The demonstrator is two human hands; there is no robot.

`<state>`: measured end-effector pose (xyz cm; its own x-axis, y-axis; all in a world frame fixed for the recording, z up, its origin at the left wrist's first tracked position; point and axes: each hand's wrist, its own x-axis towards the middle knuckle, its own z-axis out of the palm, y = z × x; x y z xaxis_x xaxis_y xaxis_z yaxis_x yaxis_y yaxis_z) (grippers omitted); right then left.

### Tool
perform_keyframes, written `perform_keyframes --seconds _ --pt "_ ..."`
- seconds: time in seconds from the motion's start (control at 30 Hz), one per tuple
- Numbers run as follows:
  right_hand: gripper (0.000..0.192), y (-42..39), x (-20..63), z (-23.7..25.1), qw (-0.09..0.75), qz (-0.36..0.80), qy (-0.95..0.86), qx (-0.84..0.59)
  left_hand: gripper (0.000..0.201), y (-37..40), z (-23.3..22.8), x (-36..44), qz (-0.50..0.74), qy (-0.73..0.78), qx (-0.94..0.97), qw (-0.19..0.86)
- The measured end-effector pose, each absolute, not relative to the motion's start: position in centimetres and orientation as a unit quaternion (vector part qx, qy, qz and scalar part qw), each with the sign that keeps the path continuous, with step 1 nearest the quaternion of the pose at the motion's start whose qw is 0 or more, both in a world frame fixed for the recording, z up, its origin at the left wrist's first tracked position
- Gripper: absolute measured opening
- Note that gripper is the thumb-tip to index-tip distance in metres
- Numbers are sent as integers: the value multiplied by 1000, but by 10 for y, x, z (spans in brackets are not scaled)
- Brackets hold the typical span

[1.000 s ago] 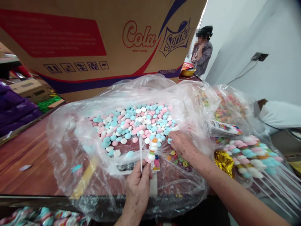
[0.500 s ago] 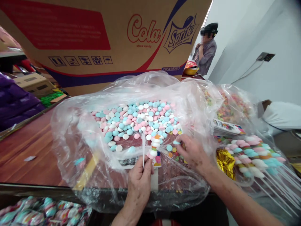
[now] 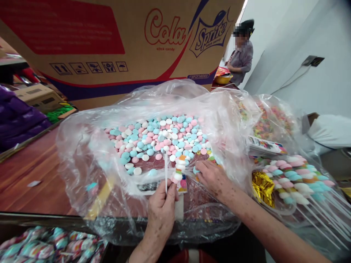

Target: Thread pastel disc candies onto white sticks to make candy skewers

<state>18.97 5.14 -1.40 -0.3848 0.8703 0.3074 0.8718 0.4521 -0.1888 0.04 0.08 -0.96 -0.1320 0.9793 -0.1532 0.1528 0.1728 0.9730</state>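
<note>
Left hand (image 3: 161, 208): fingers pinched on two white sticks, the stacked candy skewer (image 3: 178, 168) upright. Right hand (image 3: 212, 179): fingertips closed on a blue candy disc (image 3: 195, 170) at the edge of the open candy bag (image 3: 90, 160). Carton (image 3: 115, 44) behind reads "Cola", "Sprite", "stick candy".

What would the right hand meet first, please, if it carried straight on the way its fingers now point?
Probably the right hand would meet the pile of pastel candy discs in the clear plastic bag; its fingertips already touch the nearest ones.
</note>
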Motion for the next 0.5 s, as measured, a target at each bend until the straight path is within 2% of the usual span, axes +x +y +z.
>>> perform_keyframes --seconds 0.17,0.37,0.5 --pt "26 53 189 -15 171 6 -839 -517 30 1 -10 1 445 607 470 462" --pt "24 56 186 -6 115 9 -866 -486 28 1 -8 1 439 608 486 449" --pt "27 64 187 0 155 66 -832 -528 30 3 -7 -1 421 606 520 430"
